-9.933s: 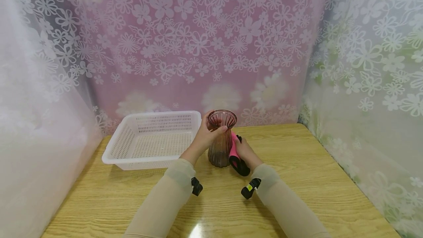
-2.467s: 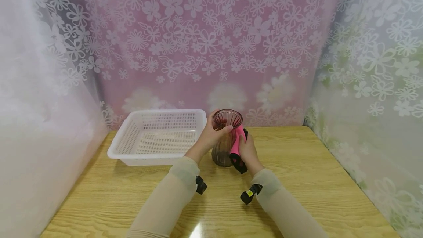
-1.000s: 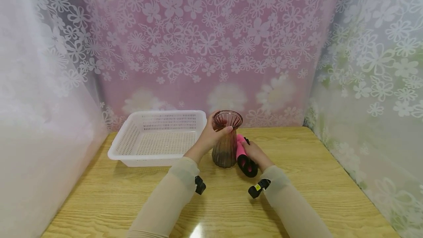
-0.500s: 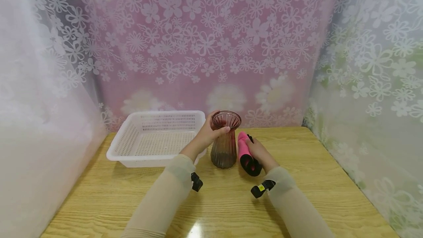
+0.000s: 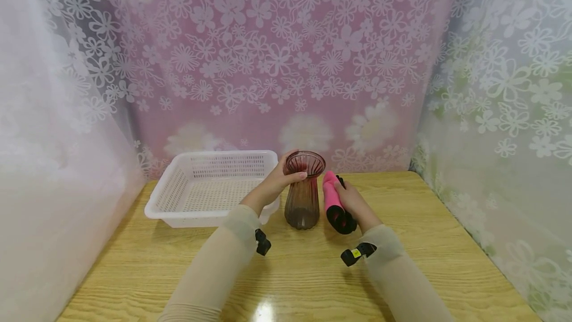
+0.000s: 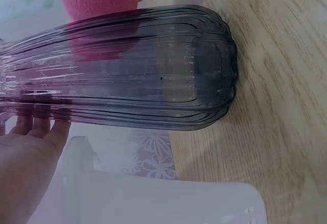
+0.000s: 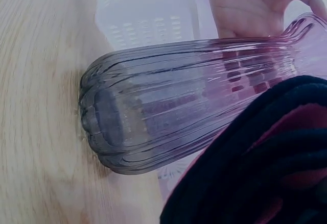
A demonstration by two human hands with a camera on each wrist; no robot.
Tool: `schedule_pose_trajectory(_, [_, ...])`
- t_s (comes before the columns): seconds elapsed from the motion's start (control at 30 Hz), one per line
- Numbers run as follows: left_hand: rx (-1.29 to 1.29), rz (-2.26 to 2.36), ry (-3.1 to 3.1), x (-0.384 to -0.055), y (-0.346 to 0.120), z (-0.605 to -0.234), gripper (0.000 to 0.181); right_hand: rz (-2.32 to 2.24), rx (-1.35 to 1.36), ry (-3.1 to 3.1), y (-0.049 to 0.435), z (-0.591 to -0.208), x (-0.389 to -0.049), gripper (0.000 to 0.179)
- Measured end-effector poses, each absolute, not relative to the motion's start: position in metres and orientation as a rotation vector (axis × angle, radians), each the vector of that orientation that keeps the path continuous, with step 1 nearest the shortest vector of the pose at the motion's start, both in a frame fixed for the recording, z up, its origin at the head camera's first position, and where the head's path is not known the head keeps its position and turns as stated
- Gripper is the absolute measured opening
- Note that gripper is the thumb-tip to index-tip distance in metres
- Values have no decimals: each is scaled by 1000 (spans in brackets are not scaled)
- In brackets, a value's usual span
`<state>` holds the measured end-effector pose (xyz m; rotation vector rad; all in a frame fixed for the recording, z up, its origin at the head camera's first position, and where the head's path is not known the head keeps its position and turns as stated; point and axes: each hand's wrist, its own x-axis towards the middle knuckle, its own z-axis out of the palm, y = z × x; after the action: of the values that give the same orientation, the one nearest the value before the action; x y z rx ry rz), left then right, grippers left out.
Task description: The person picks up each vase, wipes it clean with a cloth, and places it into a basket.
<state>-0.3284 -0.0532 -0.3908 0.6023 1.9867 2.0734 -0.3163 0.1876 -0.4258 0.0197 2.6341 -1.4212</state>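
Vase (image 5: 302,205): upright, right of the basket (image 5: 196,220), apparently on the counter (image 5: 290,282); likely glass, so stiff, slick, breakable, fairly weighty; best held at the narrow neck, beneath the flared rim.
Left hand (image 5: 273,185): fingers around the neck.
Cloth (image 5: 331,197): just right of the vase; probably soft and light; best gripped across its folds.
Right hand (image 5: 354,201): fingers holding the cloth.
Basket: white, perforated.
Counter: wood-grained.

A glass vase (image 7: 153,101) spans the centre. The left hand (image 7: 253,7) grips it at upper right. Black-edged cloth (image 7: 245,173) fills the lower right.
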Motion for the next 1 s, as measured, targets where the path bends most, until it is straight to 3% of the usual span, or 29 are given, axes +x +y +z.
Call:
schedule_pose_trajectory(0.5, [590,2048,2254,-312,-54,-388,90,-1485,-16,2619,187,-410,-311,65])
schedule_pose_trajectory(1.0, [272,2120,2540,-286,-19,-387,107,-1566,-89,2613,196,-391,-307,68])
